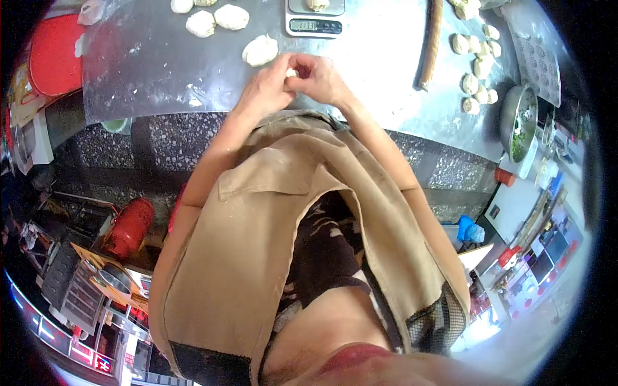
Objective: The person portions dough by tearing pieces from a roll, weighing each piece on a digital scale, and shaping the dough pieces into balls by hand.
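Observation:
Both of my hands meet over the near edge of the metal table (154,80), close to my apron. A small piece of pale dough (292,73) shows between them. The fingers of my left hand (265,88) are curled round it from the left. From the other side my right hand (320,80) closes on it with thumb and fingers bent. Just beyond my left hand lies a larger lump of dough (260,51). A digital kitchen scale (314,27) stands past my hands, with a dough piece (317,4) on its pan.
More dough lumps (201,24) lie at the far left. A wooden rolling pin (431,45) rests toward the right, beside several small dough pieces (481,67). At the right edge are a metal bowl (519,122) with green bits and a moulded tray (539,64).

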Demonstrator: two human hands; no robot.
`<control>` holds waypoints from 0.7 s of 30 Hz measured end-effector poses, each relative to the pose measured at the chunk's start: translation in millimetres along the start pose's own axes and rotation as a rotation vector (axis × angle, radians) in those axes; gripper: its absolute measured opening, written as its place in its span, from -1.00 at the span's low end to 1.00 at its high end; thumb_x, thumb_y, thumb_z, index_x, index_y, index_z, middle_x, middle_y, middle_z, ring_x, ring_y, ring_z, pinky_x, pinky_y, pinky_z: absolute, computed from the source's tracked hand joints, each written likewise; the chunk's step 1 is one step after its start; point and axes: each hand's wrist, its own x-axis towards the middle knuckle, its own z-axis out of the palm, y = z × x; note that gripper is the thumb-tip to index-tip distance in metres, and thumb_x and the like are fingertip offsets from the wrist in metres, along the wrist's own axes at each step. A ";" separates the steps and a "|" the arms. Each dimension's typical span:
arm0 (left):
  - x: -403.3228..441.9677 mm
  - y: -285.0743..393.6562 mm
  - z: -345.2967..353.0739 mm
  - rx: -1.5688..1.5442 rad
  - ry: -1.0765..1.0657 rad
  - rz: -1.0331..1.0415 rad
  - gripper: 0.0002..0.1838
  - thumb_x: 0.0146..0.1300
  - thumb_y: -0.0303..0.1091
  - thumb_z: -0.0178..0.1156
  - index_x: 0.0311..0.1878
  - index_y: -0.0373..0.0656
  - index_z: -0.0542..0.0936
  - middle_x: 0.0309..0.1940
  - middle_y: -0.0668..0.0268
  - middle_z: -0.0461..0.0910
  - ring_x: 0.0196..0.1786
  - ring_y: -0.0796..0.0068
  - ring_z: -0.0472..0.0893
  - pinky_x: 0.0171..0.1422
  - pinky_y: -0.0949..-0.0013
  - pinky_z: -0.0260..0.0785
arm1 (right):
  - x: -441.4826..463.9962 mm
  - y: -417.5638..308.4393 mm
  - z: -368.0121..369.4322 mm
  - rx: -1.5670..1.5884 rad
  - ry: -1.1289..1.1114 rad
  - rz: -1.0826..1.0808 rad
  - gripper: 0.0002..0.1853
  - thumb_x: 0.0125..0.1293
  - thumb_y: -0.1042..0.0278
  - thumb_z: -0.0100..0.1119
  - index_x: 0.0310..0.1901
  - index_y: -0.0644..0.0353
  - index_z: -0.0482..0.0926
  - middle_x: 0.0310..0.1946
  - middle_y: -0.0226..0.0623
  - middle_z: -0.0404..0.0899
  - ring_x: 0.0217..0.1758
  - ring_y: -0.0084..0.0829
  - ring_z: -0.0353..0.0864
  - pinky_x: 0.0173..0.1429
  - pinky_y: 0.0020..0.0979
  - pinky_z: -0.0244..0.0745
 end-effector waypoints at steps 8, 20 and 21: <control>15.8 16.2 1.7 0.448 -0.058 -0.163 -0.74 0.06 -0.33 0.11 -0.19 -0.24 0.45 -0.38 -0.05 0.60 -0.24 -0.07 0.61 -0.19 -0.01 0.42 | -7.6 -11.4 1.5 -0.071 0.281 0.030 -0.81 -0.09 0.41 0.22 -0.41 0.32 0.56 -0.49 -0.11 0.56 -0.49 -0.35 0.54 -0.30 -0.37 0.47; 21.6 -14.9 -35.8 0.374 -0.239 -0.310 -0.62 0.04 -0.33 0.15 -0.06 -0.21 0.39 -0.20 -0.02 0.57 -0.05 -0.07 0.53 -0.02 0.02 0.37 | 110.8 -15.4 -108.9 -0.062 0.669 -0.014 -0.61 0.14 0.18 0.28 -0.08 0.28 0.62 -0.32 -0.21 0.66 -0.26 -0.46 0.63 -0.15 -0.47 0.50; 27.0 -17.7 -35.4 0.373 -0.237 -0.305 -0.62 0.04 -0.33 0.15 -0.06 -0.21 0.39 -0.20 -0.02 0.57 -0.05 -0.07 0.53 -0.02 0.02 0.37 | 131.5 -12.7 -118.3 -0.115 0.689 -0.085 -0.60 0.12 0.15 0.27 -0.10 0.28 0.62 -0.32 -0.14 0.67 -0.26 -0.40 0.67 -0.13 -0.43 0.51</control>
